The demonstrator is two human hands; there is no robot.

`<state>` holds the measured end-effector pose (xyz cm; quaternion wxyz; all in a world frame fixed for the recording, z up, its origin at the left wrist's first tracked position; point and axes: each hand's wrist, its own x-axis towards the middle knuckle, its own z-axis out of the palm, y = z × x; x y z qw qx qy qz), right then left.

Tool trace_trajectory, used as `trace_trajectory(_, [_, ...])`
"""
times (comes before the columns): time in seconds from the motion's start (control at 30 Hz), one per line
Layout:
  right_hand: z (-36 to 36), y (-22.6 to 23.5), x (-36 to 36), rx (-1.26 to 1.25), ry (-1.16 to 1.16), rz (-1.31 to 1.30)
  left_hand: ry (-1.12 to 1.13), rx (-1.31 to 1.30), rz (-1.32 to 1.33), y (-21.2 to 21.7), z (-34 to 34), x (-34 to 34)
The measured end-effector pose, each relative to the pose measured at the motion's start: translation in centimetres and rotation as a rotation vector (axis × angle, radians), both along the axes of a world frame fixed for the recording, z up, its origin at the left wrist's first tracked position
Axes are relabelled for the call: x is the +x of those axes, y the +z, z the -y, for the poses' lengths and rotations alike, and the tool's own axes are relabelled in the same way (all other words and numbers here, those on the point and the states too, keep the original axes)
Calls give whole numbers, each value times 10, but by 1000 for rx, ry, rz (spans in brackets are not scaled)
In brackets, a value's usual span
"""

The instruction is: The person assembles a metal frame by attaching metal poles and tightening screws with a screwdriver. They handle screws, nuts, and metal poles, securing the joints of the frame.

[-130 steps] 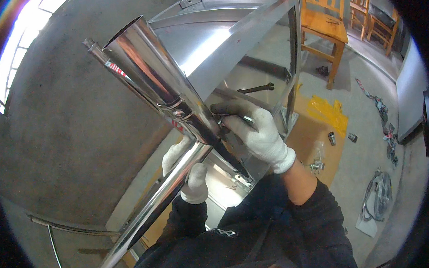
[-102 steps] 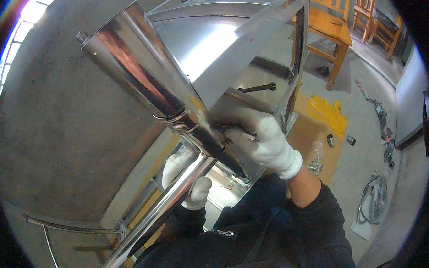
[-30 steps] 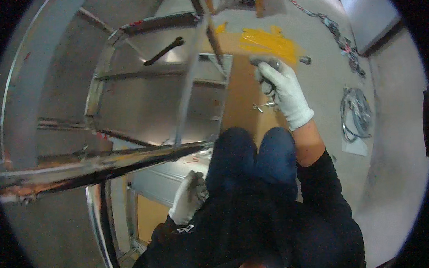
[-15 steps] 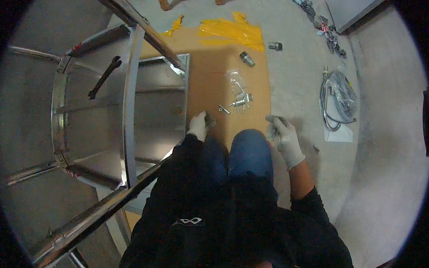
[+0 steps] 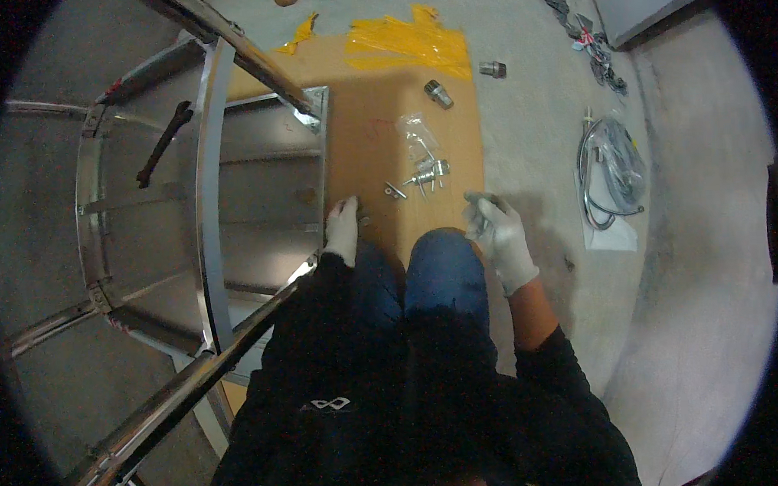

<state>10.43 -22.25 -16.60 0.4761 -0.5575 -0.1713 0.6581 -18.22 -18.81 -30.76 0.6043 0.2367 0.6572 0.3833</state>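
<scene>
- Left hand (image 5: pixel 342 230), white-gloved, reaches down to the brown cardboard sheet (image 5: pixel 376 148) on the floor; fingers extended, loosely open, gripping nothing visible.
- Right hand (image 5: pixel 500 235), white-gloved, curled around a small dark object; object too small to identify.
- Cluster of small silver metal fittings (image 5: pixel 425 174) lies just ahead of both hands, between them.
- Clear plastic bag (image 5: pixel 416 134) beyond the fittings.
- Stainless steel frame (image 5: pixel 205 199) beside left hand.

You're crouched in a workshop or fabrication space with a bare concrete floor (image 5: pixel 693 256). Just left of your left hand (image 5: pixel 342 230) stands an unfinished stainless-steel frame (image 5: pixel 205 199). Ahead of both hands, a cardboard sheet (image 5: pixel 377 157) patched with yellow tape (image 5: pixel 411 44) carries loose metal fittings (image 5: pixel 428 172). Well off to the right of your right hand (image 5: pixel 500 238) lie coiled cables (image 5: pixel 612 172).
</scene>
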Motion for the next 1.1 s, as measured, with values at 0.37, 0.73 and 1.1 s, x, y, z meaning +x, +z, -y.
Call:
trace_trajectory(0.37, [-38,-142,-31,111,482,900,-549,563,-744,71,82,-7])
trace_trajectory(0.73, [-74,-125,-60,-221,531,1203,-607,590,-846,70,70,0])
trace_trajectory(1.1, [-70,-130,-59,28,751,1213,-617,588,-911,66,65,-3])
